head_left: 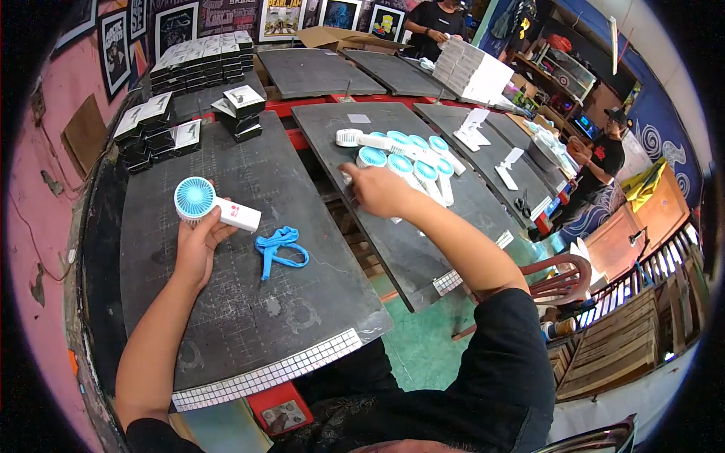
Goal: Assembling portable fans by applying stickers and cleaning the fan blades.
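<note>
A white handheld fan with a light-blue grille is in my left hand, its handle pointing right over the near-left black table. My fingers wrap round it from below. My right hand reaches over the left edge of the middle table, fingers drawn together. Something small and whitish shows at its fingertips, too small to name. Just beyond that hand lie several similar handheld fans, partly overlapping, some hidden by the hand and forearm. A knotted blue cloth strap rests on the left table, right of the held fan.
Black-and-white boxes are stacked at the back left, with smaller stacks nearer. A gap separates the two black tables. White cartons stand far right. White stands and scissors lie on the right table. Two other people work beyond.
</note>
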{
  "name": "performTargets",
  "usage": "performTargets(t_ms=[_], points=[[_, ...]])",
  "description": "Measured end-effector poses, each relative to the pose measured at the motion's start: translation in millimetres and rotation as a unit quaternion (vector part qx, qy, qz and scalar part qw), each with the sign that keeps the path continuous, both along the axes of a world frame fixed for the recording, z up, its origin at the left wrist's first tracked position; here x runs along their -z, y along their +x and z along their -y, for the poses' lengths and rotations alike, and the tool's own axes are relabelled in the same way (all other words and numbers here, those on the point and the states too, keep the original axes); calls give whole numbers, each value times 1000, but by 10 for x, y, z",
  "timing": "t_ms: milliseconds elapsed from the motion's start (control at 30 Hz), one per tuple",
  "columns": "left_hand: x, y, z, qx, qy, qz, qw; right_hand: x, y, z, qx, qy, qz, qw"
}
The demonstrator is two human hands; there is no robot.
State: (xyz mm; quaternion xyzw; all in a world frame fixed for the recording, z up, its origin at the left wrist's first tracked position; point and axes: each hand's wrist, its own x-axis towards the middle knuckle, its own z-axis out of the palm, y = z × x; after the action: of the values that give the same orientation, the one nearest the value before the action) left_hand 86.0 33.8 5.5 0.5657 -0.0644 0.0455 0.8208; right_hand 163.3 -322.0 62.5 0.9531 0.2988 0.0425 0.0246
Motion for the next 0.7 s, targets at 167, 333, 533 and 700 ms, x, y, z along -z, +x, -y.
performTargets(t_ms=[167, 333, 533, 700], points=[[12, 16, -11, -4, 8, 0, 1000, 8, 356, -6, 46, 101, 37, 993], [9, 2, 13, 10, 21, 4, 1000, 12, 457, -252, 95, -28, 85, 992], [-12, -20, 22, -13, -11, -16, 1000, -75, 428, -469, 76, -36, 174, 981], [8, -6, 13, -23, 36, 21, 999, -197, -26, -941, -120, 247, 63, 959]])
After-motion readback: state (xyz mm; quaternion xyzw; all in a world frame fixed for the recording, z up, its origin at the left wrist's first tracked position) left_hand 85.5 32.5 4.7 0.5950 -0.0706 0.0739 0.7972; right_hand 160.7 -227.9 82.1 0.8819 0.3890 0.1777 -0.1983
